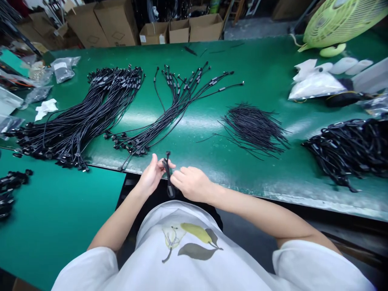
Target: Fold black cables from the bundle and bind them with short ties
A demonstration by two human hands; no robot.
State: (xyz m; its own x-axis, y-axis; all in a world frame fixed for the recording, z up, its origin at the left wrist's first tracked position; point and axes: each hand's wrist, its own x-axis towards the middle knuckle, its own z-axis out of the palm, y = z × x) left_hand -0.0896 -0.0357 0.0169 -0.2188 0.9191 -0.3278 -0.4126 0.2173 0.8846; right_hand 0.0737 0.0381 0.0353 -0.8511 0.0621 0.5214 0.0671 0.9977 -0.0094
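Note:
A black cable, folded into a short bundle, stands upright between my hands at the table's front edge. My left hand pinches it from the left, thumb up. From the right, my right hand has its fingers curled against the bundle; whether a thin tie is between them is too small to make out. Just beyond my hands lies a loose group of straight black cables with connectors at both ends. A heap of thin black ties sits farther right.
A large pile of black cables covers the left of the green table. Folded bundles are heaped at the right, below plastic bags and a green fan. Cardboard boxes stand behind. A lower green surface holds more black bundles.

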